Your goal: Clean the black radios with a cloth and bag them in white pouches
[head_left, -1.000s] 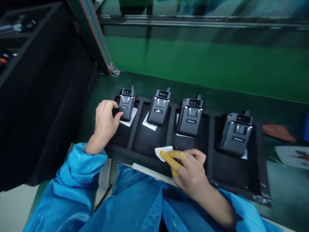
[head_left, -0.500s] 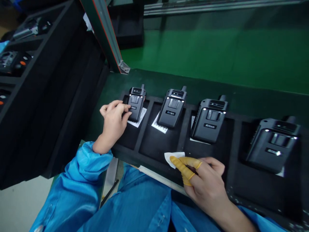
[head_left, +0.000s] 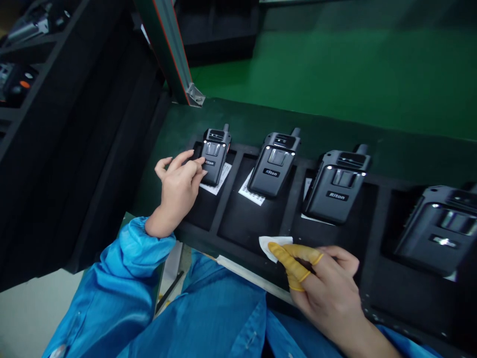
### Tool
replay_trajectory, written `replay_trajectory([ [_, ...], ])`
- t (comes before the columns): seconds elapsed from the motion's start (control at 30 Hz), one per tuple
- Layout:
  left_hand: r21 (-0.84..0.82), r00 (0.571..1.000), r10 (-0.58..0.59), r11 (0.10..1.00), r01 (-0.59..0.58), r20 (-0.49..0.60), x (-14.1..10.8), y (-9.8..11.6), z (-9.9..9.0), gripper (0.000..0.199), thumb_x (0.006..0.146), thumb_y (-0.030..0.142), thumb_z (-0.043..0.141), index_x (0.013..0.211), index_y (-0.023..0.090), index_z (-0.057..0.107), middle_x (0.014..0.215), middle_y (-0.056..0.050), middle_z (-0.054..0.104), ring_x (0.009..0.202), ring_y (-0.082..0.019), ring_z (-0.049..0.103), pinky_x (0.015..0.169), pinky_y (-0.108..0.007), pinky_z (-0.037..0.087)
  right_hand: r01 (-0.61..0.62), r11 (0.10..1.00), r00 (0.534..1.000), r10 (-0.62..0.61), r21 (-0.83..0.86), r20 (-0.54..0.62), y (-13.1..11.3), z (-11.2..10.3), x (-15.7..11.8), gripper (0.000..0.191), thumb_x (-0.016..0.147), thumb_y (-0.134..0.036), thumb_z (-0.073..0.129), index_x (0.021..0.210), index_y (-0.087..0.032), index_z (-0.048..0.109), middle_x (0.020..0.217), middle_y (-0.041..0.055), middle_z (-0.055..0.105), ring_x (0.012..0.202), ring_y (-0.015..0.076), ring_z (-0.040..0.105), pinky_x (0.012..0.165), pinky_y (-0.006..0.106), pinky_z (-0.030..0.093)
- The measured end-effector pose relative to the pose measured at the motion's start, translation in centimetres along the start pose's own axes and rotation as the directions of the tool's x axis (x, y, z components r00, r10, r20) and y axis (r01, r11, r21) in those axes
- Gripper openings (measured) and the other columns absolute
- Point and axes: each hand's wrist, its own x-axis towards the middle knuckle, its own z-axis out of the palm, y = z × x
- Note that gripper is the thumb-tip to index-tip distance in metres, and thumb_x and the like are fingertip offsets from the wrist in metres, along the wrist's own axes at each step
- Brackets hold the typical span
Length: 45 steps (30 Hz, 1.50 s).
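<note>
head view: we list one black tray (head_left: 223, 199), on a dark green table (head_left: 320, 127).

item: leftmost radio (head_left: 213, 166), back up, at the tray's far left, a white label sheet (head_left: 219, 183) partly under it.

item: our left hand (head_left: 179, 186), over the tray's left end, thumb and forefinger narrowly parted at that radio's left edge; we cannot tell how firmly they touch.

item: our right hand (head_left: 331, 286), at the tray's near side, yellow finger cots (head_left: 298, 268) on, pinching a white wipe (head_left: 267, 243).

item: second radio (head_left: 274, 161), third radio (head_left: 335, 186) and fourth radio (head_left: 436, 233), backs up, running rightward along the tray's far side, one to a compartment.

item: stacked black trays (head_left: 93, 134), left of the tray, other devices (head_left: 28, 30) in the top one.

item: metal post (head_left: 169, 44), beyond the tray's far left corner.
</note>
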Motion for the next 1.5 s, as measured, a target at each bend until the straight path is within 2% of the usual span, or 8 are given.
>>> replay_trajectory([
  [0.17, 0.021, 1.0, 0.012, 1.0, -0.012, 0.01, -0.1, -0.1, 0.1, 0.02, 0.089, 0.017, 0.058, 0.071, 0.023, 0.052, 0.097, -0.002, 0.077, 0.112, -0.025, 0.065, 0.096, -0.048, 0.032, -0.052, 0.998, 0.999, 0.053, 0.036, -0.004, -0.1, 0.0, 0.0, 0.026, 0.083, -0.008, 0.051, 0.066, -0.022, 0.064, 0.075, 0.0018, 0.07, 0.068, 0.0127, 0.06, 0.074, 0.035, 0.039],
  [0.3, 0.01, 0.999, 0.032, 0.999, -0.032, -0.015, -0.1, -0.1, 0.2, 0.02, 0.088, 0.014, 0.06, 0.072, 0.022, 0.052, 0.095, -0.001, 0.077, 0.107, -0.024, 0.067, 0.095, -0.048, 0.033, -0.019, 0.999, 1.0, 0.018, 0.026, 0.005, 0.1, -0.1, 0.0, 0.025, 0.083, -0.009, 0.052, 0.066, -0.021, 0.066, 0.074, 0.0026, 0.07, 0.067, 0.0126, 0.06, 0.074, 0.035, 0.039],
  [0.47, -0.003, 1.0, -0.002, 1.0, 0.002, 0.007, -0.1, 0.0, 0.1, 0.021, 0.089, 0.016, 0.059, 0.07, 0.022, 0.052, 0.093, 0.0, 0.077, 0.106, -0.025, 0.067, 0.097, -0.049, 0.031, -0.008, 1.0, 1.0, 0.008, -0.001, 0.016, 0.1, -0.1, 0.0, 0.027, 0.084, -0.009, 0.051, 0.063, -0.02, 0.065, 0.072, 0.0047, 0.07, 0.067, 0.0138, 0.06, 0.073, 0.036, 0.04],
  [0.63, 0.008, 1.0, -0.002, 1.0, 0.002, 0.0, -0.3, 0.0, 0.2, 0.021, 0.09, 0.017, 0.057, 0.071, 0.022, 0.051, 0.099, -0.002, 0.077, 0.116, -0.026, 0.063, 0.099, -0.049, 0.029, -0.106, 0.994, 0.994, 0.106, 0.036, -0.012, -0.5, 0.5, -0.5, 0.028, 0.085, -0.01, 0.049, 0.066, -0.023, 0.066, 0.077, 0.0027, 0.071, 0.069, 0.0139, 0.061, 0.076, 0.037, 0.04],
  [0.8, 0.036, 1.0, 0.007, 0.999, -0.008, 0.011, -0.2, 0.0, 0.3, 0.021, 0.091, 0.017, 0.054, 0.07, 0.022, 0.051, 0.098, -0.002, 0.077, 0.116, -0.025, 0.063, 0.1, -0.049, 0.029, -0.14, 0.989, 0.989, 0.142, 0.054, -0.032, -0.8, 0.8, -0.8, 0.03, 0.084, -0.01, 0.048, 0.063, -0.023, 0.065, 0.077, 0.003, 0.071, 0.07, 0.0141, 0.061, 0.078, 0.038, 0.04],
  [1.03, 0.047, 0.999, 0.034, 0.998, -0.034, -0.002, -0.4, 0.0, 0.5, 0.021, 0.091, 0.014, 0.052, 0.072, 0.023, 0.054, 0.097, 0.0, 0.077, 0.112, -0.025, 0.065, 0.099, -0.05, 0.03, -0.016, 1.0, 1.0, 0.016, 0.004, 0.011, 0.1, 0.0, -0.3, 0.027, 0.083, -0.008, 0.051, 0.063, -0.021, 0.065, 0.073, 0.0037, 0.07, 0.067, 0.0127, 0.059, 0.075, 0.036, 0.039],
  [1.5, 0.073, 0.996, 0.062, 0.996, -0.058, -0.059, -0.4, -0.3, 0.9, 0.021, 0.09, 0.012, 0.055, 0.071, 0.022, 0.055, 0.09, 0.001, 0.077, 0.106, -0.023, 0.068, 0.099, -0.047, 0.03, -0.037, 0.999, 0.999, 0.038, 0.035, -0.016, -0.2, 0.0, 0.2, 0.03, 0.085, -0.009, 0.049, 0.06, -0.019, 0.063, 0.072, 0.0058, 0.069, 0.066, 0.0132, 0.059, 0.074, 0.035, 0.04],
])
